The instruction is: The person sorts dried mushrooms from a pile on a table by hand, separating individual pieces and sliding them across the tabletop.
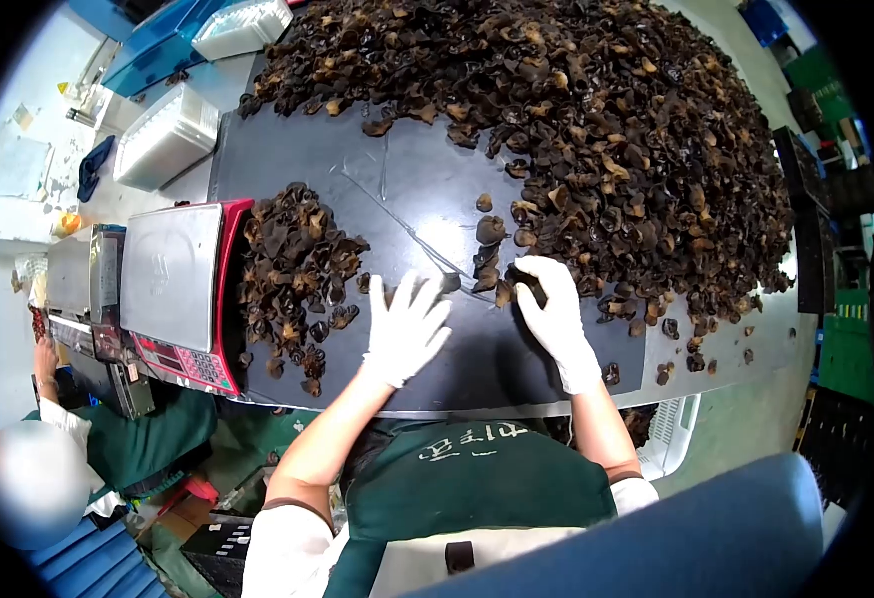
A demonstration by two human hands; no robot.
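My left hand (406, 327), in a white glove, is over the dark tabletop with its fingers spread. A small dark piece of wood ear mushroom (451, 282) lies by its fingertips. My right hand (559, 324), also gloved in white, is bent inward with thumb and forefinger apart. Near its fingertips sits a brownish mushroom piece (504, 293), at the end of a short row of loose pieces (488, 261). No held piece can be made out in either hand. Left of my left hand is a smaller pile of wood ear mushrooms (292, 264).
A large mushroom heap (646, 130) covers the back and right of the table (437, 374). A red digital scale (173, 289) stands at left, with stacked clear trays (170, 135) behind it. Another person (38, 483) in a white cap works at lower left.
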